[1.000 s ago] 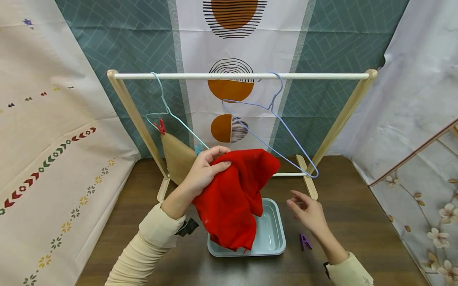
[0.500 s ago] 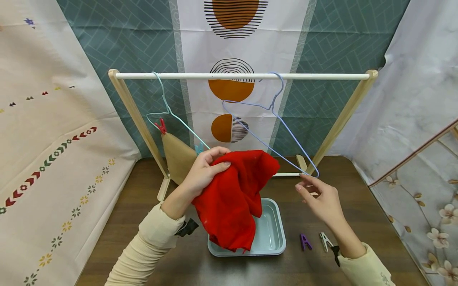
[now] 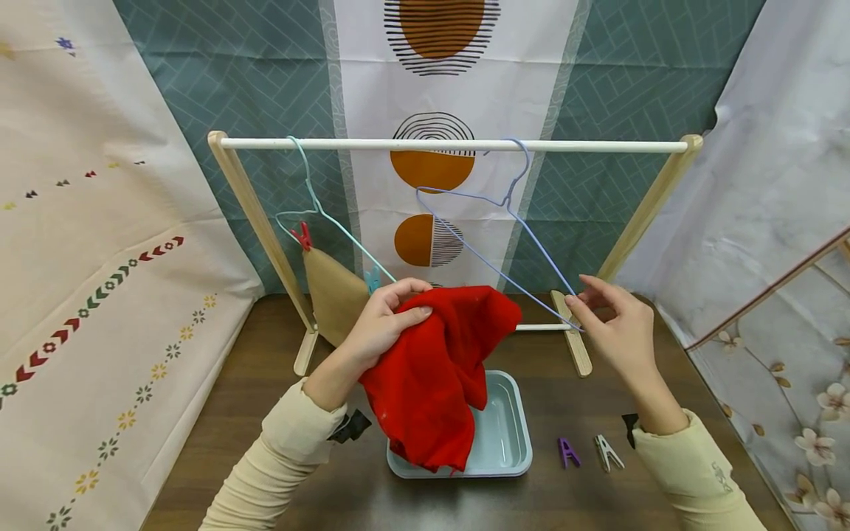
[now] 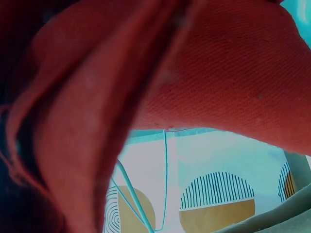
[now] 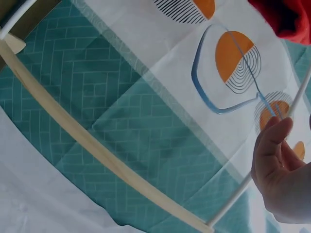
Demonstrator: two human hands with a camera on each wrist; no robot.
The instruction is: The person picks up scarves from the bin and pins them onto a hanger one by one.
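A red cloth (image 3: pixel 432 391) hangs in folds from my left hand (image 3: pixel 392 317), which grips its upper edge between thumb and fingers. The same red cloth (image 4: pixel 233 73) fills much of the left wrist view. To the right, my right hand (image 3: pixel 620 324) is at the lower right corner of a periwinkle-blue wire hanger (image 3: pixel 541 250). In the right wrist view, the thumb and fingertips of that hand (image 5: pixel 274 165) pinch the wire of the hanger (image 5: pixel 194 80). The hanger's hook stays over the white rail (image 3: pixel 398 144), and the hand covers the corner.
A mint hanger (image 3: pixel 356 242) on the left holds a tan cloth (image 3: pixel 332 295) with red (image 3: pixel 304 236) and blue (image 3: pixel 373 280) clothespins. Below the red cloth sits a pale blue tray (image 3: pixel 524 435). Purple (image 3: pixel 567 452) and white (image 3: pixel 607 453) clothespins lie right of it.
My right hand has moved up and right from above the table to the blue hanger's corner, uncovering the white clothespin. My left hand holds the red cloth almost still.
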